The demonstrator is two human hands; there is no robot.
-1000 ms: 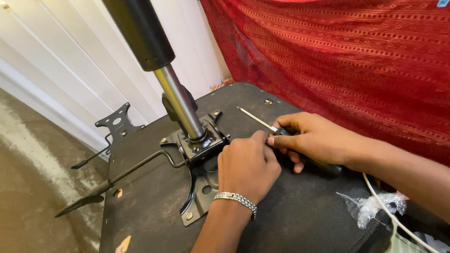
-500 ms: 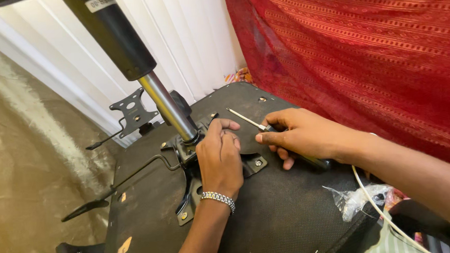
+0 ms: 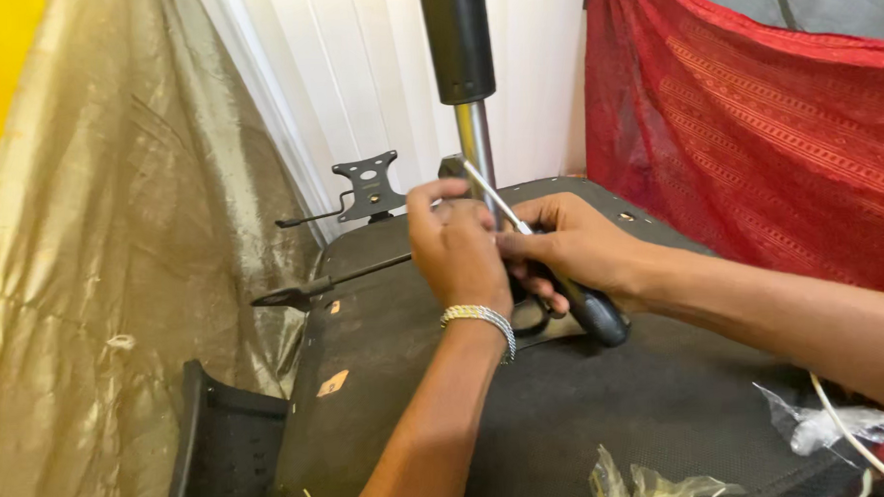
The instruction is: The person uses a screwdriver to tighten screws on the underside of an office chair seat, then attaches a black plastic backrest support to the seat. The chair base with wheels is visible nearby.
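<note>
An upturned office chair seat (image 3: pixel 565 411) lies with its black underside facing me. A gas lift column (image 3: pixel 459 42) rises from the mechanism at its middle, black above and chrome below. My right hand (image 3: pixel 584 253) grips a screwdriver by its black handle (image 3: pixel 599 316), and the thin metal shaft (image 3: pixel 486 190) slants up to the left in front of the column. My left hand (image 3: pixel 457 253), with a silver bracelet on the wrist, has its fingers pinched around the shaft near the tip. Both hands hide the mechanism plate.
A black adjustment lever (image 3: pixel 306 290) sticks out left from the seat. A black metal bracket (image 3: pixel 366 187) stands behind it. Clear plastic bags (image 3: pixel 830 426) and a white cable (image 3: pixel 850 430) lie on the seat's right. Gold fabric (image 3: pixel 101 290) hangs left, red cloth (image 3: pixel 751 120) right.
Both hands have lifted off the mechanism plate and come together in front of the column. The screwdriver now points up and left. The view has swung left and lower.
</note>
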